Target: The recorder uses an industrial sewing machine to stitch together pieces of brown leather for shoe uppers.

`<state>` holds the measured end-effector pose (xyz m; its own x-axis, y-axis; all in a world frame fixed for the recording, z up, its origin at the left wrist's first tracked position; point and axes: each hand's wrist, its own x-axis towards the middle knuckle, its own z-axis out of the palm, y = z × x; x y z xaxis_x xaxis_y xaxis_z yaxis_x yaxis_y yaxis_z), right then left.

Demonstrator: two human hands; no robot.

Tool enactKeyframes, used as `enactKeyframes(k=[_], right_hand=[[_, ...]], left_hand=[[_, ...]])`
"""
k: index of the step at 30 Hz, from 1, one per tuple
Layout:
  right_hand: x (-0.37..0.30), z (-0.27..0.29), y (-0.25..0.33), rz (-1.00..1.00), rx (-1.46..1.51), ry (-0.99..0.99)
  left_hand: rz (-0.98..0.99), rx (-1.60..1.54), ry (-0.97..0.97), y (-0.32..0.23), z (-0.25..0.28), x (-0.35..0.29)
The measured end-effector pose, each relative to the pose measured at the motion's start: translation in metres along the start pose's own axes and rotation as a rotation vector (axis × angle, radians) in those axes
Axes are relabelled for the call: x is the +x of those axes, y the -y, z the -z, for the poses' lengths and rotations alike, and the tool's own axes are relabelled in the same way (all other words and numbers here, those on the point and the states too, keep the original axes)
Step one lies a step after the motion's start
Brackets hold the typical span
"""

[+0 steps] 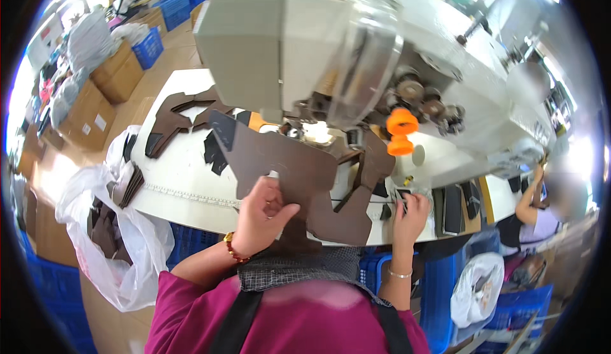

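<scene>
A large dark brown shoe-upper panel [280,163] lies under the head of a sewing machine [248,48], overlapping other brown cut pieces. My left hand [264,217] rests on its near part, fingers bent forward and thumb spread away; something small and white shows at a fingertip. To the right, my right hand [412,217] is at the table edge, thumb and fingers drawn together at a small black piece [401,195]. The needle area is partly hidden behind the machine's clear guard [369,55]. Beside it sits an orange thread-holder part [401,131].
More brown pieces [168,125] lie on the white table [184,192] at left. A white plastic bag [146,239] of cut pieces hangs at its left edge. Black pieces [452,209] stand at right. Blue crates [439,290] are below, and another person [541,220] works at far right.
</scene>
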<state>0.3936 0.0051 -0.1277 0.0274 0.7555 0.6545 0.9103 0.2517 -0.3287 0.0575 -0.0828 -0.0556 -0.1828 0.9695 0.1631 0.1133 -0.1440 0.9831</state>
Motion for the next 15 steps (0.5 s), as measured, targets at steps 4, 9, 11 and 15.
enactKeyframes(k=[4, 9, 11, 15], right_hand=[[0.015, 0.016, 0.054, 0.255, 0.189, -0.099], [0.050, 0.010, 0.115, 0.835, 0.223, -0.185], [0.061, 0.010, 0.124, 0.910, 0.233, -0.140], [0.076, 0.010, 0.129, 0.813, 0.349, -0.061]], left_hand=[[-0.049, 0.118, 0.072, 0.003, -0.012, 0.005], [-0.015, 0.068, 0.237, -0.007, -0.033, -0.003], [-0.040, 0.113, 0.321, -0.019, -0.032, -0.006], [-0.414, 0.200, 0.590, -0.050, 0.025, -0.007]])
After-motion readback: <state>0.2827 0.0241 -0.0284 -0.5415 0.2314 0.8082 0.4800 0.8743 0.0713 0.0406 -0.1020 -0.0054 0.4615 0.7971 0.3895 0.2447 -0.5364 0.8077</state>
